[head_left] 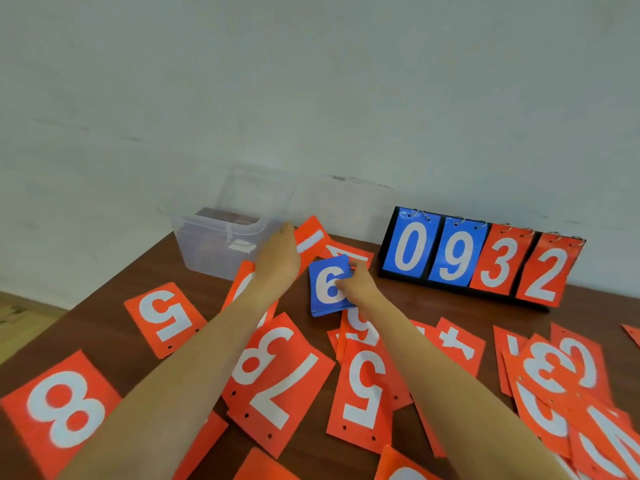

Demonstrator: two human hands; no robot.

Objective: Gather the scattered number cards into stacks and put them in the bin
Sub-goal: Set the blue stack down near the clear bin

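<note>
Just right of the frame's centre, the right hand [358, 284] pinches the blue stack [329, 289], a 6 on top, its fingers curled over the right edge. It is probably best to square the stack and hold it by both sides before moving it to the clear bin [194, 251] at centre left, so no cards fan out. The left hand [278, 261] reaches between stack and bin with its back to the camera, so I cannot tell how its fingers lie. Red cards [166, 320] lie scattered over the brown worktop [415, 299], and a flip scoreboard [481, 261] stands at centre right against a pale wall [311, 81].
</note>
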